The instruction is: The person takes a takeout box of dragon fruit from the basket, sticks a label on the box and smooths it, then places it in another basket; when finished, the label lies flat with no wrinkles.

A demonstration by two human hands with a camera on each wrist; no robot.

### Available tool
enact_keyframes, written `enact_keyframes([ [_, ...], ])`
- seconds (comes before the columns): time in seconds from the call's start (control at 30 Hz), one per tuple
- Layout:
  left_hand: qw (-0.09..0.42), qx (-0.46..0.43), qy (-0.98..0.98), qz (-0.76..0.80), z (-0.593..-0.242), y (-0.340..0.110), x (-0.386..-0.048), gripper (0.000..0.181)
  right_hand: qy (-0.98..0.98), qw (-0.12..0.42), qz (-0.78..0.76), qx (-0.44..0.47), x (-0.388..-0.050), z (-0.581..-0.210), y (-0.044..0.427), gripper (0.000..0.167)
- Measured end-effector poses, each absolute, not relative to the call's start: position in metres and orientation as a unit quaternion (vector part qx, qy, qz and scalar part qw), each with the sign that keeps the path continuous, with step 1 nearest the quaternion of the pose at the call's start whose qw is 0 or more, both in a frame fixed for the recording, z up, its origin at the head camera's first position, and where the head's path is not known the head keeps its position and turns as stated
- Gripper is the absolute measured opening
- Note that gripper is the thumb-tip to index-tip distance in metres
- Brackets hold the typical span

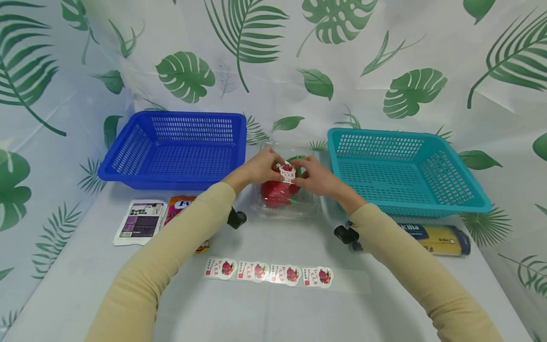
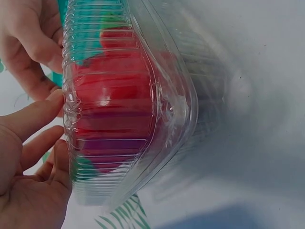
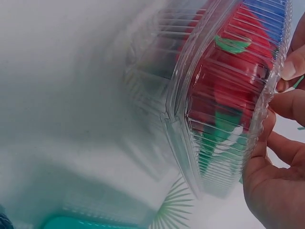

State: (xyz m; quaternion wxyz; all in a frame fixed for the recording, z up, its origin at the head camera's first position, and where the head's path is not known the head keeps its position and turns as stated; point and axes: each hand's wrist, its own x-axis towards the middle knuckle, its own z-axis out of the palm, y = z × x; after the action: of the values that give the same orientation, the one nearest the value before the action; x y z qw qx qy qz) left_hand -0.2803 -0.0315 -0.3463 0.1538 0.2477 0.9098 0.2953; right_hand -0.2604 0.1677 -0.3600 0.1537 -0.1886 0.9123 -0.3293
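Sleeves lead to left hand and right hand, fingers pinching a label, narrow gaps bordering the box.

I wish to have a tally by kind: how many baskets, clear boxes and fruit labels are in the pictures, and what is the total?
Baskets: 2 (blue basket, teal basket)
Clear box: 1
Fruit labels: 5 (four on the strip, one between left hand and right hand)
Total: 8

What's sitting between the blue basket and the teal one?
A clear plastic box with a red, fruit-like thing inside; the left hand and right hand are at a sticker above it. The head view shows this.
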Motion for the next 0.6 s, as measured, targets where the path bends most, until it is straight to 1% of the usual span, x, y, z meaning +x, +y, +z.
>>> enact_keyframes([
  [0.23,0.153,0.241,0.909,0.303,-0.3465,-0.032,-0.2807,0.034,0.917,0.147,-0.319,-0.187,-0.261,-0.3604,0.1673,0.056],
  [0.43,0.153,0.24,0.909,0.306,-0.3487,-0.033,-0.2819,0.033,0.925,0.133,-0.304,-0.186,-0.2628,-0.3623,0.1646,0.057],
  [0.6,0.154,0.236,0.908,0.309,-0.3487,-0.0331,-0.2821,0.036,0.922,0.14,-0.317,-0.172,-0.2628,-0.3632,0.1669,0.053],
])
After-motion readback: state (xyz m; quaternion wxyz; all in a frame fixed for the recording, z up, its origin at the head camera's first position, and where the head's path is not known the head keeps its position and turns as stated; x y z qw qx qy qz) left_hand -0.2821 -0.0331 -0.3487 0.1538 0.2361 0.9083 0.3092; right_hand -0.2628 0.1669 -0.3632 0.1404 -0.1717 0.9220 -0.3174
